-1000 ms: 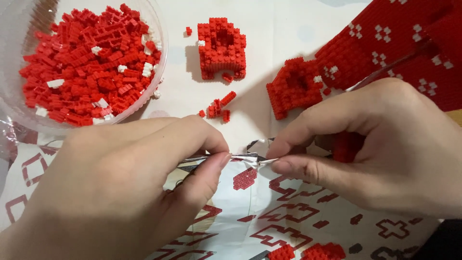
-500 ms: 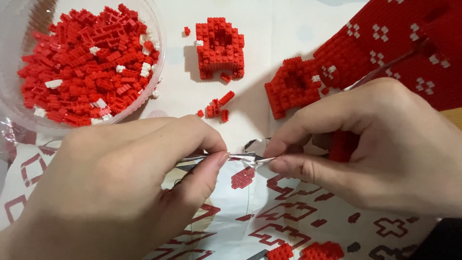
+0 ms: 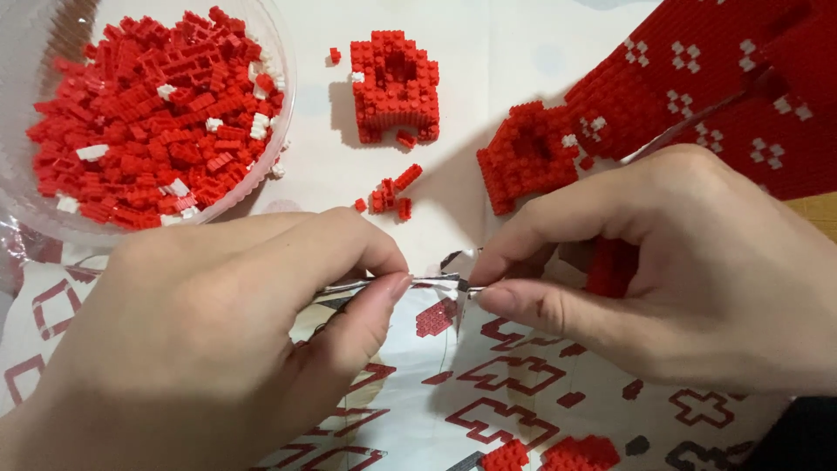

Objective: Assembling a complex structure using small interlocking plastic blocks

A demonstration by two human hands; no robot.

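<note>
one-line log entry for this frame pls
left hand: pinches metal tweezers | right hand: pinches tweezer tip | bowl of red bricks: upper left | small red build: top centre | printed sheet: under hands

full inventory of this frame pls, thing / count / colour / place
bowl: 1, clear, top left, full of loose bricks
loose bricks: many, red with some white, in bowl
small build: 1, red, top centre
stray bricks: a few, red, below small build
large build: 1, red with white marks, top right
sheet: 1, white with red outlines, under the hands
tweezers: 1, silver, centre, between both hands
left hand: pinches tweezers
right hand: fingertips at tweezers' tip
</note>
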